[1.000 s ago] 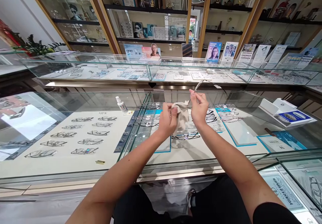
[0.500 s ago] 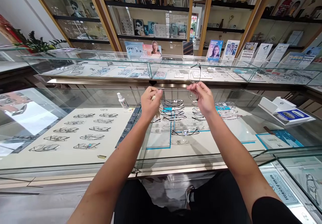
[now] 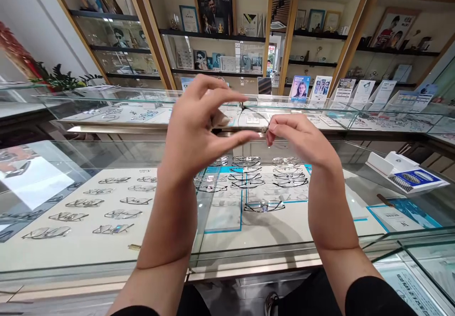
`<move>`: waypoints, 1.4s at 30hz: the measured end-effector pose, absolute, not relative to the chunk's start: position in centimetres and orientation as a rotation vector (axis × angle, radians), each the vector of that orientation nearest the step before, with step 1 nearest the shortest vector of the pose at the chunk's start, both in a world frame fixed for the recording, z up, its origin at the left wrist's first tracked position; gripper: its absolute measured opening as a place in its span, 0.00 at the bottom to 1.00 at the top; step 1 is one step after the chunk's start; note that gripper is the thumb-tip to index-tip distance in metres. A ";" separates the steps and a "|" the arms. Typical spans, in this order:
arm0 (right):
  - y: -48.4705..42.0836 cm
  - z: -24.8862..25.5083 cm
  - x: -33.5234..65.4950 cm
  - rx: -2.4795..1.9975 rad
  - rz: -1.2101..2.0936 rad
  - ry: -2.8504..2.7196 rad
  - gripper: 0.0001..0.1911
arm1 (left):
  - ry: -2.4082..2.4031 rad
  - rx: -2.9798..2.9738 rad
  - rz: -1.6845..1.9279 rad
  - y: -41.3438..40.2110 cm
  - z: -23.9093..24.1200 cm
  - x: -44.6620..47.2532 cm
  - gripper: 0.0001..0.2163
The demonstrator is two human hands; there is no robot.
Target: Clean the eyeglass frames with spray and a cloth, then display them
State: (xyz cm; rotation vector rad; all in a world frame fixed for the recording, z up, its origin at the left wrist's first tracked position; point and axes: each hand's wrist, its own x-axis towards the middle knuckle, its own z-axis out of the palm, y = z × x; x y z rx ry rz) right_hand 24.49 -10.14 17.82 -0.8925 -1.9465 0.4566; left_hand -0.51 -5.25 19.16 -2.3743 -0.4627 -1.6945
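Forearms: two bare forearms rise from the bottom edge, with both hands up in front of the camera above the near edge of a glass counter (image 3: 88, 272).
Left hand (image 3: 197, 131): the fingers curl in a loose arc, not pressed together. The thumb stretches out below them toward the other hand.
Right hand (image 3: 302, 138): the fingertips are pinched together on one end of the glasses.
Glasses (image 3: 253, 112): a thin wire pair, in the air between the two hands above the middle of the counter, resting on nothing.
Step in hand: by the look of it, the pair is held at eye level for a close check.
Next move calls for: a light grip at both ends, I judge, since the wire is fine and a glass top lies below.
Under the counter glass: rows of display pairs (image 3: 85, 202) lie toward the left edge, with more on blue-edged mats (image 3: 263, 206) at the middle.
Right edge of the counter: an open white box (image 3: 408, 169).
Farther: a second counter (image 3: 106, 97) has leaflets (image 3: 322, 86) standing along its far edge. Behind it are wall shelves (image 3: 213, 35) with framed pictures, and a plant (image 3: 60, 75) at far left.
Hard to make out: whether the left fingertips grip the wire, and the lenses, which barely show. A pale patch behind the left fingers could be a cloth or the counter beyond. The elbows and body are cut off at the bottom edge.
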 end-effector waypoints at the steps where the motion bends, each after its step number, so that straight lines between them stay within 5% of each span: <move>1: -10.5 17.8 24.4 -0.920 0.428 -1.963 0.17 | -0.465 -2.397 -1.668 -5.2 18.8 -0.5 0.31; 5: -11.6 17.7 24.9 -0.998 0.371 -1.977 0.18 | -0.500 -2.528 -1.582 -4.0 18.1 -0.4 0.40; 12: -12.3 17.9 26.3 -1.078 0.400 -1.981 0.19 | -0.409 -2.593 -1.512 -2.9 17.1 1.0 0.23; 18: -12.4 17.9 26.3 -1.080 0.421 -1.973 0.20 | -0.259 -2.487 -1.458 -2.8 16.5 1.2 0.20; 22: -12.3 17.6 26.2 -0.985 0.203 -1.864 0.11 | -0.316 -2.407 -1.602 -2.6 16.8 0.7 0.22; 28: -10.8 16.8 25.9 -0.853 -0.142 -1.693 0.35 | -0.350 -2.219 -1.940 -2.4 17.4 -0.1 0.21; 42: -10.1 16.6 25.0 -0.840 -0.142 -1.600 0.26 | -0.597 -2.363 -1.988 -3.0 17.5 -0.5 0.24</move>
